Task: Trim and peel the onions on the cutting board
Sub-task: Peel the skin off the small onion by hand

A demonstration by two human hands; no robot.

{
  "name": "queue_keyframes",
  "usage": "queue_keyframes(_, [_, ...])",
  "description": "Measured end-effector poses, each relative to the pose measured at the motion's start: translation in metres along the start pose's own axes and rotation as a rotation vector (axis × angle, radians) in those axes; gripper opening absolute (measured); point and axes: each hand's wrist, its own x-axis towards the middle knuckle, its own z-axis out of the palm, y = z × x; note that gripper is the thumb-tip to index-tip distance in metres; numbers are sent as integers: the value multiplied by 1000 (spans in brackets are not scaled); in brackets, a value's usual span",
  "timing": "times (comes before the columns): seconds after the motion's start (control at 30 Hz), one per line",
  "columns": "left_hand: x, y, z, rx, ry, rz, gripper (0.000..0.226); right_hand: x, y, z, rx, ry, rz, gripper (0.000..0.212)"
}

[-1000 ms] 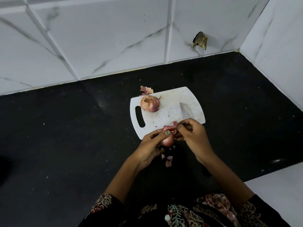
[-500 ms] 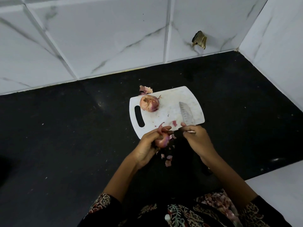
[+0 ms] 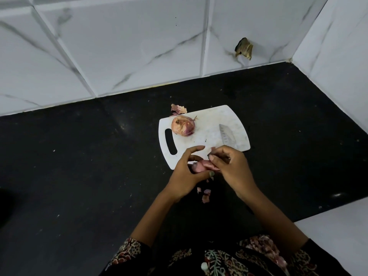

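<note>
Precariously, the left hand (image 3: 185, 172) cupped a half-peeled onion (image 3: 199, 166) over the cutting board's (image 3: 207, 134) near edge while the right hand (image 3: 231, 166), knife (image 3: 227, 135) in its grip, pinched skin; a slip risked fingers.

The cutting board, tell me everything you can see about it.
The cutting board is white, looks like plastic, with rounded corners and a slot handle at its left end. It lies flat and slightly askew on the black counter. An unpeeled onion sits near the handle, and a knife blade rests on the right part. The left hand and right hand cover its near edge. Faint marks show on its surface.
</note>
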Motion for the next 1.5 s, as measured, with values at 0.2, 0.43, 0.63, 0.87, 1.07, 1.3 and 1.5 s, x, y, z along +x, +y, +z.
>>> queue_keyframes(0.2, [2, -3, -4, 13, 20, -8, 70, -7, -1, -3, 68, -152, 47, 19])
queue_keyframes(0.43, [-1, -4, -8, -160, 21, -89, 75, -5, 2, -4, 223, -10, 132, 7])
queue_keyframes(0.63, [2, 1, -12, -633, 57, -216, 53, -6, 7, -5, 519, 220, 276, 10])
queue_keyframes(0.87, [3, 1, -13, -943, 57, -305, 43, -8, 24, -12, -137, 83, 148, 14])
queue_keyframes(1.07, [2, 4, -12, -917, 76, -303, 40, -12, 9, -4, -142, 6, 12, 15])
queue_keyframes(1.3, [1, 15, -9, -830, 75, -281, 38, -14, -13, 7, -10, -151, -131, 38])
queue_keyframes(1.5, [0, 18, -8, -814, 68, -273, 34, -11, -15, 7, 85, -25, -107, 34])
